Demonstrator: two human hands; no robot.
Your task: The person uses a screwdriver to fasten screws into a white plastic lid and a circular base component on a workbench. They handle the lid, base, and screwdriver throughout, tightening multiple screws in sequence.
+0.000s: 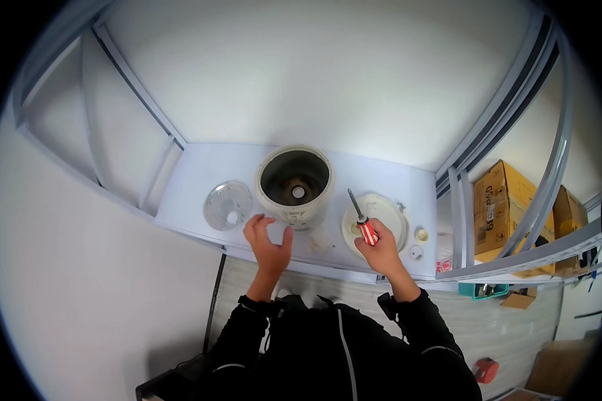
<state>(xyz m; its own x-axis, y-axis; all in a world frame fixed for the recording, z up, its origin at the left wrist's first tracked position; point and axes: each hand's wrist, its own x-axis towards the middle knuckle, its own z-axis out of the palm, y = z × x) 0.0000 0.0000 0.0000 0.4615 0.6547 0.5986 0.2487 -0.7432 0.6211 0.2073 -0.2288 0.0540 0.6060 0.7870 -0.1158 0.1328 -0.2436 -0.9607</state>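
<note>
My right hand (379, 248) grips a screwdriver (366, 228) by its red-and-white handle, with the shaft pointing up and away. Below that hand lies a round whitish lid (396, 218) on the white table. My left hand (269, 248) is raised near the front of a rice cooker body (267, 197), fingers curved and apart, holding nothing. The cooker stands upright without a lid; a round sensor (298, 192) shows at the bottom of its dark inside. To its left rests a shiny round disc (224, 200) with a pale knob.
Small round parts, one yellowish (421, 234) and one white (416, 252), sit at the table's right end. A pale translucent piece (320, 239) lies before the cooker. Grey frame posts (458, 207) flank the table. Cardboard boxes (505, 207) and a teal bin (478, 291) are at right.
</note>
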